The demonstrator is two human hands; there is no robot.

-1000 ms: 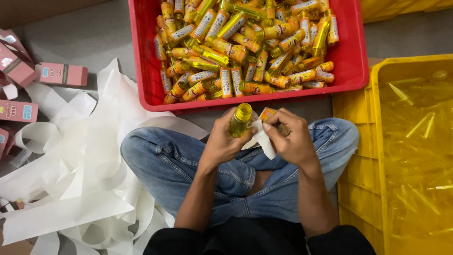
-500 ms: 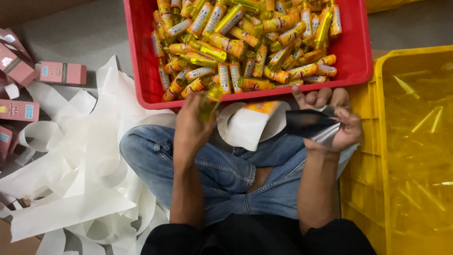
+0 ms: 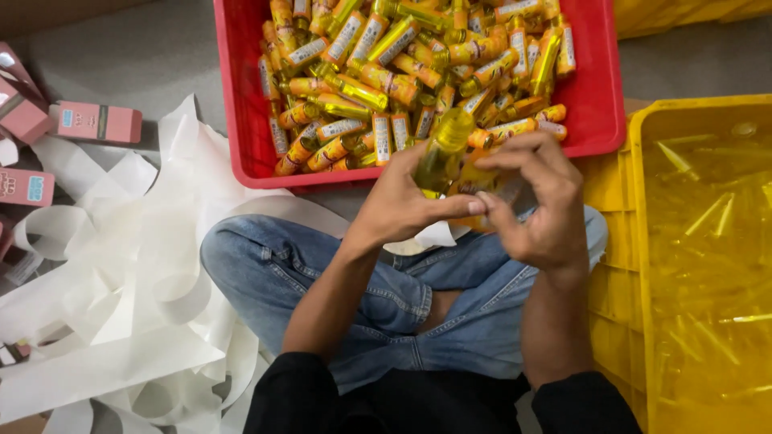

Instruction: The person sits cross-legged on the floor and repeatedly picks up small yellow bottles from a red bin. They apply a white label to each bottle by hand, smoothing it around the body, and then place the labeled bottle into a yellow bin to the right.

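Observation:
My left hand [image 3: 406, 201] grips a small yellow-green bottle [image 3: 442, 149], held upright over my lap in front of the red crate. My right hand [image 3: 535, 197] touches the same bottle from the right, fingers curled around a clear label strip and the bottle's side. A scrap of white backing paper [image 3: 434, 235] lies on my jeans under my hands. The red crate [image 3: 241, 104] ahead holds several labelled yellow bottles [image 3: 362, 88] piled loosely.
A yellow crate [image 3: 643, 241] with yellow bottles stands at my right. White backing-paper ribbons [image 3: 137, 273] pile on the floor at my left. Pink cartons [image 3: 96, 122] lie at the far left. My crossed legs in jeans [image 3: 386, 281] fill the middle.
My hands were apart, the right pulling a label strip sideways; now they have come together on the bottle, which sits upright between them.

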